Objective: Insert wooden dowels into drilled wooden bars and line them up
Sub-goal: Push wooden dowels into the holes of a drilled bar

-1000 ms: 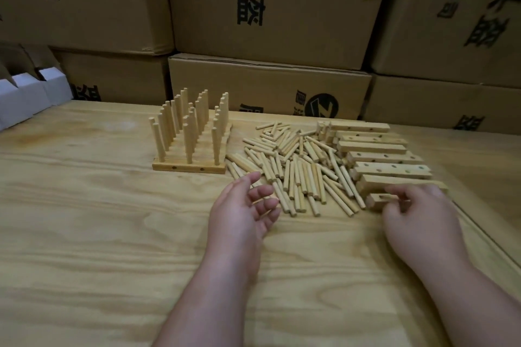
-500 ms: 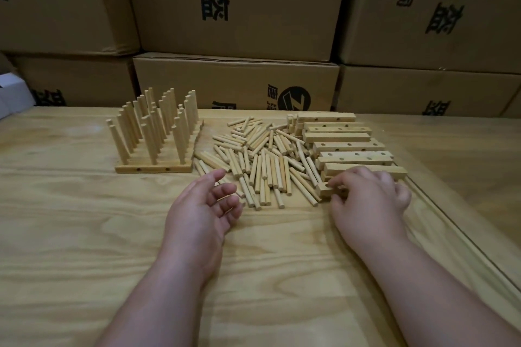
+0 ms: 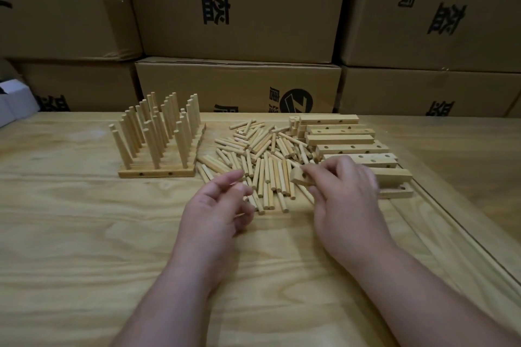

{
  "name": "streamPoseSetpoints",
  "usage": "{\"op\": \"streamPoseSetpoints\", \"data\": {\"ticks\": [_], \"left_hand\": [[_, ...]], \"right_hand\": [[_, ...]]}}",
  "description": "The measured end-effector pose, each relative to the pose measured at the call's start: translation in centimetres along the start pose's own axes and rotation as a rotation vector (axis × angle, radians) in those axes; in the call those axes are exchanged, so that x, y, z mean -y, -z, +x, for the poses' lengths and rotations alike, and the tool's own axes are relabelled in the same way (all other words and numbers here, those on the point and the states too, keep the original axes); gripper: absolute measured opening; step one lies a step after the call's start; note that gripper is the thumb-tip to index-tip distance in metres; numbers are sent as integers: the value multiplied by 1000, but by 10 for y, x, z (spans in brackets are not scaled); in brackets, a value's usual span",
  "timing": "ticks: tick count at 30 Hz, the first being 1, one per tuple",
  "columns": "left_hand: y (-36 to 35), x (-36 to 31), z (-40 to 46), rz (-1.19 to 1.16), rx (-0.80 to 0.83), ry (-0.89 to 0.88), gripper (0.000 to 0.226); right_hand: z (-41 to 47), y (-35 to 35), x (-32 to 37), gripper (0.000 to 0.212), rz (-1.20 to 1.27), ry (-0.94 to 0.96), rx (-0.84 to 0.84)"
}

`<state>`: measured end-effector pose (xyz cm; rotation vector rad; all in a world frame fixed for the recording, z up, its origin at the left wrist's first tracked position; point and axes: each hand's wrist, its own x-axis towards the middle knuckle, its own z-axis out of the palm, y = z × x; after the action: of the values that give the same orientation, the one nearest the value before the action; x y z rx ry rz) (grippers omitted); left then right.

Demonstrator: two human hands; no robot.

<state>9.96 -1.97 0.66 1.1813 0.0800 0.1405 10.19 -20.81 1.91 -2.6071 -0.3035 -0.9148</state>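
Along the far edge of the plywood table (image 3: 84,234), in the head view, cardboard boxes (image 3: 239,5) printed with black characters are stacked like a wall, and a small white carton (image 3: 14,101) sits open at the far left; what it holds is not visible. Between you and the boxes, three groups of wood lie side by side. On the left stands the finished row of bars (image 3: 158,170), packed edge to edge, their long axes running left to right, with dowels standing up out of them and leaning slightly away from you. In the middle is the loose pile of dowels (image 3: 262,155); the near ones lie mostly pointing near to far, the far ones are criss-crossed. On the right, the stack of drilled bars (image 3: 349,146) lies with long axes left to right, holes showing on their faces, each bar stepped a little further right as the stack comes towards you.

Your right hand (image 3: 346,194) covers the near bars of that stack. Its thumb and fingers pinch one drilled bar (image 3: 300,177), whose left end juts out over the near dowels, tilted, one hole facing you. Your left hand (image 3: 217,205) hovers at the near edge of the pile, fingers loosely curled, holding nothing that shows.
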Motion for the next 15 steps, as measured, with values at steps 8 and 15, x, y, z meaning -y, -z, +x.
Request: {"op": "streamPoseSetpoints", "data": {"ticks": [8, 15], "left_hand": [[-2, 4, -9, 234, 208, -119, 41], [2, 0, 3, -149, -22, -16, 33]], "right_hand": [[-9, -4, 18, 41, 342, 278, 97], [-6, -8, 6, 30, 426, -26, 39]]}}
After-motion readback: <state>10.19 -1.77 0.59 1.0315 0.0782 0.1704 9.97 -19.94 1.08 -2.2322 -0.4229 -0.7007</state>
